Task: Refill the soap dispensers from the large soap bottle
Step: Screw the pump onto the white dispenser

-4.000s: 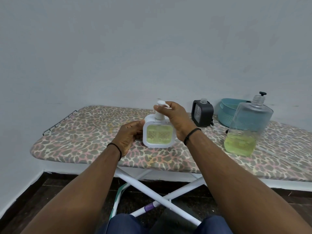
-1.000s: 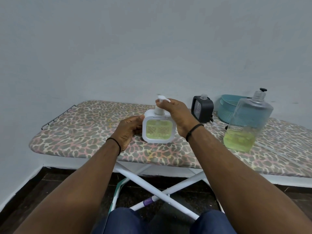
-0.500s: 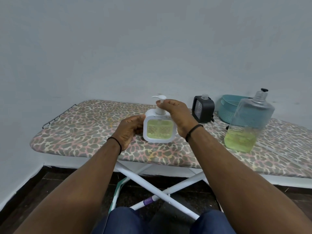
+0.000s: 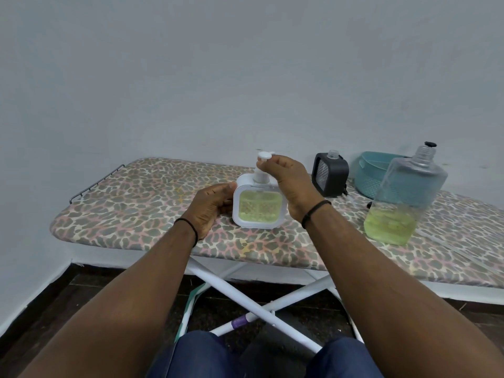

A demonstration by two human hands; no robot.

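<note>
A white square soap dispenser point(image 4: 259, 207) with yellow-green soap inside stands on the leopard-print ironing board point(image 4: 131, 203). My left hand point(image 4: 210, 207) holds its left side. My right hand point(image 4: 289, 177) pinches its white pump head point(image 4: 264, 156) from the right. A black dispenser point(image 4: 330, 174) with an uncapped neck stands behind, to the right. The large clear soap bottle point(image 4: 403, 197), about a third full of yellow-green soap, stands at the right with its neck open.
A teal plastic basket point(image 4: 373, 173) sits at the back right, partly behind the large bottle. A thin clear tube point(image 4: 447, 244) lies on the board at the right. The board's white crossed legs point(image 4: 245, 301) stand over a dark floor.
My right hand has turned the pump head on the white dispenser; its spout now points toward the left. My left hand keeps its hold on the body.
</note>
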